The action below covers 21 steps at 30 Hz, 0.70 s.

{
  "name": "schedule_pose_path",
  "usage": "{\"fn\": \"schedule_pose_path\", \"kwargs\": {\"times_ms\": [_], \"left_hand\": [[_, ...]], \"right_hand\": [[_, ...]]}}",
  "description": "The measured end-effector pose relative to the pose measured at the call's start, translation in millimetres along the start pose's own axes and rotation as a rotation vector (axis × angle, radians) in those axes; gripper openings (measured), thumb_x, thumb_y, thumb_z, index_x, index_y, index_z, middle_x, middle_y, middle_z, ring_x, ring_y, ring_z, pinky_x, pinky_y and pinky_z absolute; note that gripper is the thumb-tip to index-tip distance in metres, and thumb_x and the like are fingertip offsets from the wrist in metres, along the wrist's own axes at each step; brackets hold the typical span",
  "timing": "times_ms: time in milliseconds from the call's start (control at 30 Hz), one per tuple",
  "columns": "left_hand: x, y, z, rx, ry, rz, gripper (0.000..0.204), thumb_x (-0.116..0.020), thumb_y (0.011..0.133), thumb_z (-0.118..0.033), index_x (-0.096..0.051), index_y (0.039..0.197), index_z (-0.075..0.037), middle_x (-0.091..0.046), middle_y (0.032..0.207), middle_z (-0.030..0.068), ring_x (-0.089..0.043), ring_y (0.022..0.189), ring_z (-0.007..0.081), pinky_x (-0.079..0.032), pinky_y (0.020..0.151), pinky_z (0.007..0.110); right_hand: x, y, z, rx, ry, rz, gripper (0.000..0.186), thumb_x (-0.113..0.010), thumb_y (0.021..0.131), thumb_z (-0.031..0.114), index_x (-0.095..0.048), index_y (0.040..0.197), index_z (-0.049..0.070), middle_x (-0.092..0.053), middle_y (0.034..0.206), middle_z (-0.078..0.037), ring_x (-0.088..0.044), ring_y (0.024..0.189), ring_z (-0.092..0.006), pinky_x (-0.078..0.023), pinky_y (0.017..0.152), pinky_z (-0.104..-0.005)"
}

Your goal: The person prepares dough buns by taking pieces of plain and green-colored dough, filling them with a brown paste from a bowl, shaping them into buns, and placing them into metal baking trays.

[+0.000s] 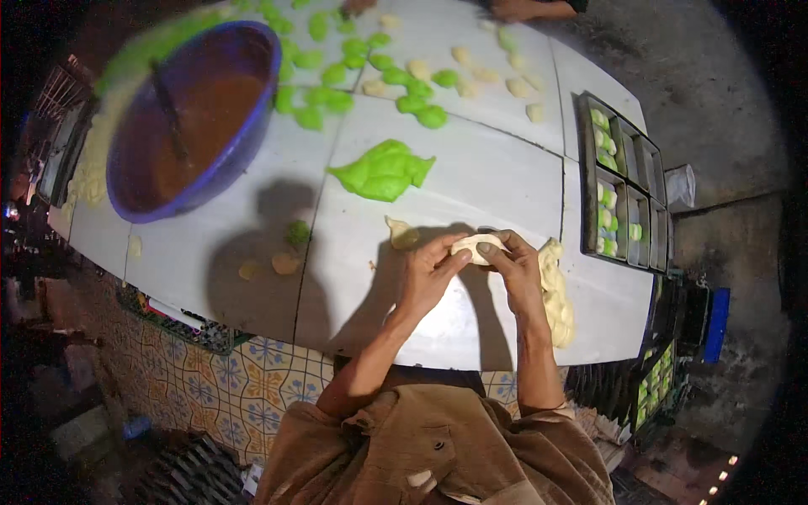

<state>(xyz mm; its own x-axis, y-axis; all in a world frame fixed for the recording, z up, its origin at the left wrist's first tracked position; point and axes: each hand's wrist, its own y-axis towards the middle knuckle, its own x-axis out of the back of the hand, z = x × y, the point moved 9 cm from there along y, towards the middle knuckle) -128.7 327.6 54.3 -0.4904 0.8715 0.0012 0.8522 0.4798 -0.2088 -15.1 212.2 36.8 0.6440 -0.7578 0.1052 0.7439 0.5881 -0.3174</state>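
A small piece of cream-coloured dough [476,247] is held above the white table between both my hands. My left hand [431,271] pinches its left side with thumb and fingers. From the right, my right hand [515,268] grips it, the thumb pressed onto the dough. Beside my right wrist lies a long lump of cream dough [557,296]. A smaller cream scrap [401,232] rests just left of my left fingers. Farther off spreads a flattened slab of green dough [383,171].
A purple basin [268,109] of brown filling, a dark utensil in it, stands at the left. Many green pieces [412,103] and cream pieces [518,87] lie at the back. Compartment trays [620,178] with green-and-white dough sit at right. Another person's hand [520,9] shows at the far edge.
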Motion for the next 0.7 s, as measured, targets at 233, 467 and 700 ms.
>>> {"fn": "schedule_pose_path", "kwargs": {"times_ms": [233,467,700], "left_hand": [[60.4,-12.6,3.5,-0.401,0.006,-0.391,0.078,-0.065,0.09,-0.029,-0.023,0.149,0.001,-0.03,0.149,0.0276,-0.036,0.137,0.0385,-0.032,0.11,0.043],[110.8,-25.3,-44.2,-0.737,-0.175,-0.567,0.069,-0.071,0.085,-0.035,-0.046,0.136,0.003,-0.057,0.131,0.0184,-0.057,0.12,0.0284,-0.046,0.097,0.036],[186.0,-18.0,46.9,-0.486,-0.852,-0.745,0.068,-0.072,0.086,-0.029,-0.037,0.137,0.0,-0.048,0.132,0.0139,-0.054,0.111,0.0198,-0.047,0.091,0.032]], "right_hand": [[-58.3,10.9,44.3,0.217,-0.05,0.083,0.034,-0.07,0.08,0.003,-0.06,0.113,-0.002,-0.065,0.095,-0.007,-0.062,0.089,-0.0148,-0.05,0.083,-0.028],[-172.0,-4.3,87.1,0.088,0.501,0.413,0.029,-0.071,0.081,0.005,-0.059,0.108,0.002,-0.06,0.094,-0.002,-0.059,0.087,-0.0123,-0.049,0.076,-0.0268],[-321.7,-0.2,123.3,0.02,0.374,0.74,0.025,-0.066,0.088,0.013,-0.058,0.11,0.003,-0.063,0.098,-0.006,-0.06,0.088,-0.0117,-0.049,0.077,-0.0247]]}}
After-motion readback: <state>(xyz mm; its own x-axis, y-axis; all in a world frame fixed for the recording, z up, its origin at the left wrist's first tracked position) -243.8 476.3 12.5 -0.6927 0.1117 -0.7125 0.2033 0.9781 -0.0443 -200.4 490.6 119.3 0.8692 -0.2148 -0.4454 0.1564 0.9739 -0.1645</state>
